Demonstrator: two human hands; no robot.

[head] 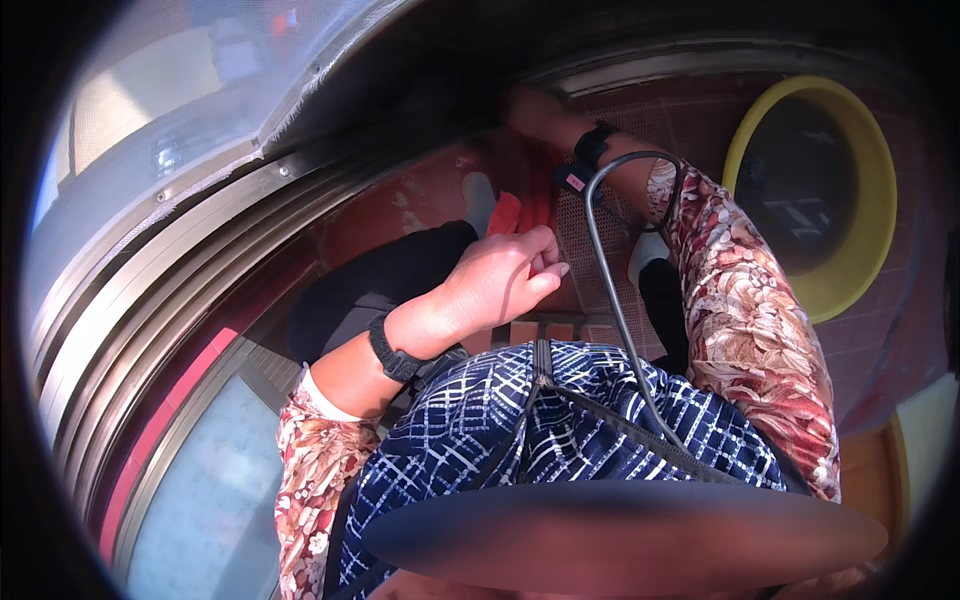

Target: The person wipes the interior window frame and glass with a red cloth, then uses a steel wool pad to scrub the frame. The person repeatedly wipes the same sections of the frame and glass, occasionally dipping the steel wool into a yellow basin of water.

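My left hand point(510, 279) is in bright sun before my lap, its fingers curled and the thumb out to the right. A red cloth-like piece point(505, 213) rises just beyond its knuckles. Whether the fingers hold part of it is hidden. My right hand point(534, 114) reaches forward into deep shadow at the dark lower edge of a panel point(420, 97). Its fingers are too dark to make out. More red material point(537, 184) hangs or lies between the two hands.
Metal sliding tracks point(187, 277) curve along the left, beside a mesh screen point(187, 90) with a frayed edge. A yellow tub point(847, 289) of dark water stands at the right. A perforated mat point(611, 300) covers the floor by my feet. A grey cable point(611, 277) runs to my right wrist.
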